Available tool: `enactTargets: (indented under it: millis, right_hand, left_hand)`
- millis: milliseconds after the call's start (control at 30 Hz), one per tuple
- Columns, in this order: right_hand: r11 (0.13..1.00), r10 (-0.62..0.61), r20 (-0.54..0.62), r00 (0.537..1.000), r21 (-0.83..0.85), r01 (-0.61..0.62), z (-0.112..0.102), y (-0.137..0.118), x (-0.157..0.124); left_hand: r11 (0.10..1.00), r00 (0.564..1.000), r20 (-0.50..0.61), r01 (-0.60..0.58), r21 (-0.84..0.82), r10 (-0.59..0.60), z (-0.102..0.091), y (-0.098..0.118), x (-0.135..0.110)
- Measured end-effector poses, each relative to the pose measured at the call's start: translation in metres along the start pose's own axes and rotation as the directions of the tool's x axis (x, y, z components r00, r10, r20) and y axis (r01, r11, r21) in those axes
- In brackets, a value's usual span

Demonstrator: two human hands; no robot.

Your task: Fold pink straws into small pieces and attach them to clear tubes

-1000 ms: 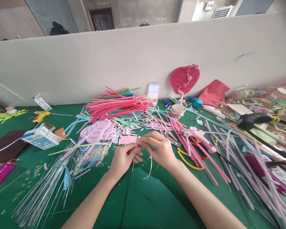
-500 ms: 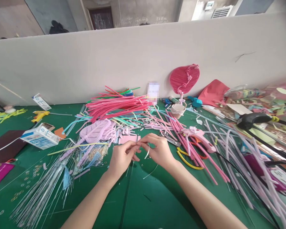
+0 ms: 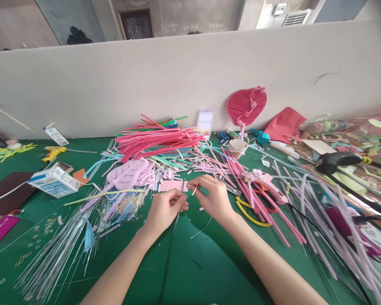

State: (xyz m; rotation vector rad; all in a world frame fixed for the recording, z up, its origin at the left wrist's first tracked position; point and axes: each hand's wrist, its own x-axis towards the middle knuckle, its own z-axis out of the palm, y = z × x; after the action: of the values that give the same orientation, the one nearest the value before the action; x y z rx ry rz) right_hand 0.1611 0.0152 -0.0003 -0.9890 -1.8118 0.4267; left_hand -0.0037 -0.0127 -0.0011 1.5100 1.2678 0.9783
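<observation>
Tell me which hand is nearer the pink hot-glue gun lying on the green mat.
Right. The right hand is just left of the pink hot-glue gun; the left hand lies farther left.

thin white plastic strip (image 3: 194,190) in right hand (image 3: 214,199): smooth, faintly glossy | flat green table mat (image 3: 190,271) under it: matt, smooth | hot-pink pipe-cleaner bundle (image 3: 155,142) beyond left hand (image 3: 165,209): fuzzy | clear thin plastic rods (image 3: 57,254) left of it: glossy
</observation>
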Motion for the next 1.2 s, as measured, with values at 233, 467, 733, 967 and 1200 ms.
enactTargets:
  millis: [233, 467, 733, 967, 1200]
  right_hand:
    - [0.982, 0.105, 0.126, 0.986, 0.140, -0.123, 0.0036, -0.0058, -0.0012]
    - [0.998, 0.045, 0.025, 0.999, 0.051, -0.047, 0.0016, -0.0025, 0.0002]
    - [0.998, -0.044, 0.011, 0.999, -0.046, 0.045, -0.0008, 0.0011, 0.0001]
    - [0.998, 0.028, 0.070, 0.997, 0.055, -0.032, 0.0031, -0.0016, -0.0024]
    - [0.999, -0.045, -0.014, 0.999, -0.024, 0.044, 0.0013, 0.0034, 0.0007]
  left_hand:
    - [0.997, 0.997, -0.038, -0.071, 0.032, 0.072, -0.0029, 0.0013, 0.0021]
    - [0.999, 1.000, -0.023, -0.005, 0.038, 0.006, -0.0019, 0.0043, 0.0017]
    - [0.997, 0.996, 0.036, 0.079, 0.005, -0.079, -0.0023, 0.0033, 0.0021]
    - [0.997, 0.995, 0.092, 0.037, 0.073, -0.044, -0.0037, 0.0030, 0.0032]
    - [0.996, 0.989, 0.146, 0.014, 0.093, -0.028, -0.0036, 0.0034, -0.0005]
